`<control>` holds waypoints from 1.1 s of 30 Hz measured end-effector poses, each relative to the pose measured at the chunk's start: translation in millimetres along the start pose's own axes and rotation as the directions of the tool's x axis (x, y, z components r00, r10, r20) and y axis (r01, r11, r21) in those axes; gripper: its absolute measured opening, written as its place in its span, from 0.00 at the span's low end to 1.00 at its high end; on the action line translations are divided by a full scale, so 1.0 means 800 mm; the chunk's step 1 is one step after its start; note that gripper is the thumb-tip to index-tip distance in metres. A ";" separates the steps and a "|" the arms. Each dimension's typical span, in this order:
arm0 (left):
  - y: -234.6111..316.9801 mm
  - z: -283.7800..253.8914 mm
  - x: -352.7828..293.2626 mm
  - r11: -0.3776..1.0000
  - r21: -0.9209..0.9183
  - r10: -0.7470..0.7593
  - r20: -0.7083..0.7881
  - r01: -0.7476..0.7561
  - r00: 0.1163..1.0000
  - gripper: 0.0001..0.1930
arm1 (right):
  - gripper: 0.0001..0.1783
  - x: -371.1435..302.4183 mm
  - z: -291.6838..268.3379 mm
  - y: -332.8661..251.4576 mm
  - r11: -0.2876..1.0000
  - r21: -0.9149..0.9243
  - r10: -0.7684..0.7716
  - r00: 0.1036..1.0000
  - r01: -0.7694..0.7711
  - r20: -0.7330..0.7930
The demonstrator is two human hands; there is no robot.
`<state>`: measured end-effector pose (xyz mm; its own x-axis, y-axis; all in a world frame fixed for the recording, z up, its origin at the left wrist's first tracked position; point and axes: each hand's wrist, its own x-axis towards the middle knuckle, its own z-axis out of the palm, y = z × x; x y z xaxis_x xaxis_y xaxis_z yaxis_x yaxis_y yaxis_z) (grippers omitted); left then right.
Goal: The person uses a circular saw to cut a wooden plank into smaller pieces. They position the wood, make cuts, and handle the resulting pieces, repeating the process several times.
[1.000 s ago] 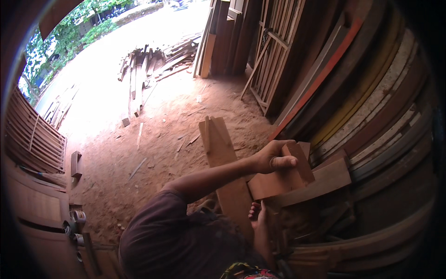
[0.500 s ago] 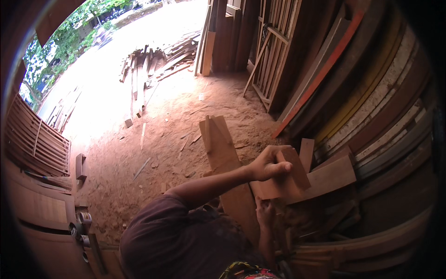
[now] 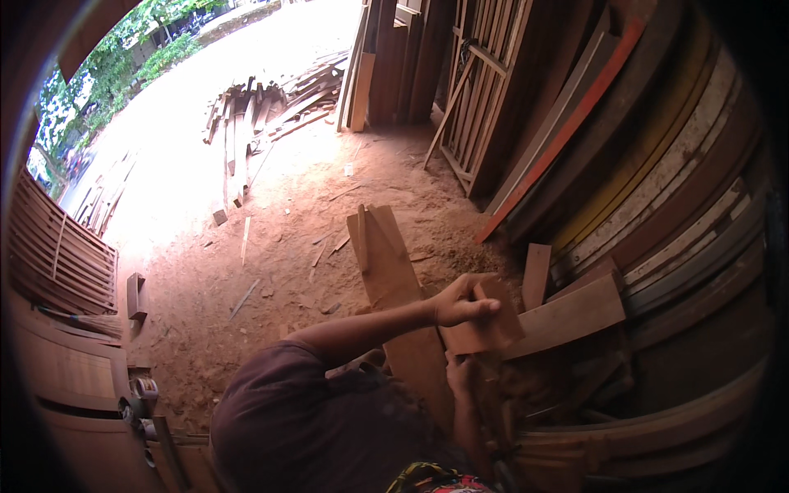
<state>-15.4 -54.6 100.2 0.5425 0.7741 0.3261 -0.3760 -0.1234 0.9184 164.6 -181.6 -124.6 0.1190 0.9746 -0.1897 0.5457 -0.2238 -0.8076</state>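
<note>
My left arm reaches across to the right, and my left hand [image 3: 462, 305] is closed around a reddish-brown wooden block [image 3: 503, 311], thumb along its near side. Under the block is a paler piece of wood [image 3: 467, 337]; I cannot tell whether the two are joined. Just below it, my right hand [image 3: 460, 375] has its fingers curled by the lower edge of that piece. What the right fingers hold, if anything, is hidden. A long wooden plank [image 3: 390, 275] runs beneath my left forearm, with a narrow strip [image 3: 362, 238] on its far end.
Another board [image 3: 571, 316] sticks out to the right, by a small upright offcut [image 3: 537, 275]. Long planks [image 3: 633, 205] lean along the right side. A wood pile [image 3: 238, 140] lies ahead on the dusty floor. Slatted panels [image 3: 66, 246] stand at left, near tape rolls [image 3: 145, 388].
My left hand and the block have moved a little toward me and to the left. My right hand stays near the lower edge. The whole view has shifted slightly.
</note>
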 end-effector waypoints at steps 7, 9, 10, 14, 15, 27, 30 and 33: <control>-0.083 -0.007 -0.053 0.953 0.269 -0.122 -0.094 0.143 0.988 0.32 | 0.33 -0.009 0.005 0.031 0.991 -0.131 0.050 0.996 -0.041 0.070; -0.088 -0.010 -0.032 0.951 0.283 -0.139 0.035 0.124 0.990 0.34 | 0.33 -0.007 -0.009 0.054 0.979 0.131 0.143 0.983 -0.157 0.113; -0.077 -0.015 -0.033 0.945 0.278 -0.196 0.063 0.171 0.979 0.37 | 0.32 -0.016 -0.008 0.037 0.971 0.221 0.085 0.996 -0.090 0.032; -0.047 -0.017 -0.046 0.935 0.285 -0.239 0.062 0.212 0.969 0.41 | 0.28 -0.050 -0.009 0.003 0.990 0.031 -0.130 0.986 0.134 -0.106; -0.050 -0.013 -0.043 0.943 0.285 -0.190 0.048 0.169 0.981 0.39 | 0.27 -0.047 -0.011 0.010 0.988 -0.047 -0.154 0.977 0.149 -0.147; -0.069 -0.017 -0.042 0.922 0.304 -0.307 0.201 0.238 0.930 0.37 | 0.26 -0.045 -0.023 -0.033 0.919 -0.274 -0.379 0.822 0.282 -0.425; -0.104 -0.021 -0.063 0.856 0.431 -0.398 0.196 0.286 0.896 0.36 | 0.32 -0.044 -0.026 -0.028 0.982 -0.108 -0.175 0.965 0.157 -0.193; -0.160 -0.027 -0.081 0.783 0.556 -0.442 0.180 0.280 0.879 0.37 | 0.34 -0.027 -0.022 0.007 0.974 -0.217 -0.064 0.998 0.063 0.004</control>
<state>-18.7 -75.3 -43.5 0.7781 0.6231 -0.0787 0.2749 -0.2251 0.9347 179.6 -204.0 -115.2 0.0809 0.9868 -0.1400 0.7193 -0.1550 -0.6772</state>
